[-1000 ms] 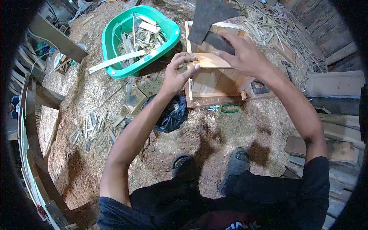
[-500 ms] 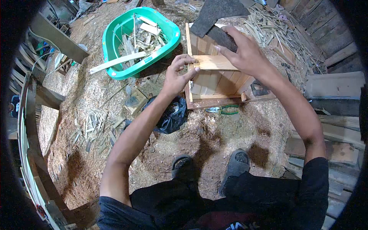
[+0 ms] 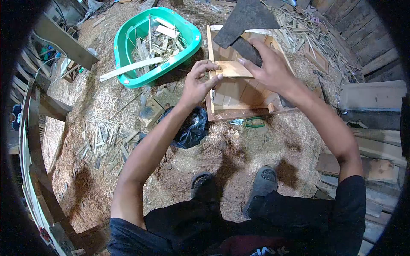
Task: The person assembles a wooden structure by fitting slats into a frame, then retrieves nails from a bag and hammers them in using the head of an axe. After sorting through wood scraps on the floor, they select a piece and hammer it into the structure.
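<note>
A small wooden box frame (image 3: 243, 109) with slatted sides stands on the ground ahead of me. Across it lies a pale wooden slat (image 3: 235, 69). My left hand (image 3: 199, 83) is closed at the slat's left end, thumb and fingers against its edge. A dark axe-shaped tool (image 3: 247, 21) with a broad flat blade is in my right hand (image 3: 273, 70), held above the frame's far part. The fingers wrap its narrow end, and part of the grip is hidden. Green-handled pliers (image 3: 255, 122) lie at the frame's near edge.
A green plastic tub (image 3: 124, 42) of wood scraps stands at the far left, a black plastic bag (image 3: 191, 130) nearer. Thin offcuts (image 3: 292, 32) are heaped at the far right. Stacked boards (image 3: 380, 149) line the right side. Wood shavings cover the ground around my sandals (image 3: 264, 181).
My right hand and the dark tool have shifted slightly, uncovering more of the frame's far right side. My left hand stays at the slat's end.
</note>
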Demonstrator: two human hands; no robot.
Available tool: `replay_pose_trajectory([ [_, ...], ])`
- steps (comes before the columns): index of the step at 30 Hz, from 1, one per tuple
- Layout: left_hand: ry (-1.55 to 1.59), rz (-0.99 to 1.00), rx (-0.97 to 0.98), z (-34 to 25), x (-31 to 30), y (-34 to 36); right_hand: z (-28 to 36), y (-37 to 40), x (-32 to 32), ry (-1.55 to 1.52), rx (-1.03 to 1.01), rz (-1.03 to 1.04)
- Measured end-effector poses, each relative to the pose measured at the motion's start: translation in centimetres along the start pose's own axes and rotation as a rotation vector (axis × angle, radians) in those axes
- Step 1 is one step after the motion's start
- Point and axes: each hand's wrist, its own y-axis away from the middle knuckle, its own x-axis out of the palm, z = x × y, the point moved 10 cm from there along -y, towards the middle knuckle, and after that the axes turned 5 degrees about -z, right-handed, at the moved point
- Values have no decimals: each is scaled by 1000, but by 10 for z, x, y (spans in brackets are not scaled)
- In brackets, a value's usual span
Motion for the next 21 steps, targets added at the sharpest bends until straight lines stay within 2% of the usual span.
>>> replay_pose_trajectory([
  [4,-3,-2,14,-2,0,0,-4,13,22,78,-74,163],
  [6,-22,13,12,-1,0,1,-6,12,26,100,-43,212],
  [7,-5,9,20,-2,-1,0,-12,9,24,112,67,245],
  [10,23,-4,26,-3,1,0,-3,-3,0,20,23,27],
  [11,13,-5,23,-4,1,1,-8,-4,0,-93,76,23],
  [14,27,-5,24,-4,0,0,-6,0,0,-80,70,5],
  [17,35,4,11,-2,1,2,-16,22,39,162,14,298],
  [20,8,-2,28,-5,1,0,-23,22,36,39,137,267],
  [21,-3,-8,36,-5,0,1,-9,17,23,85,40,172],
])
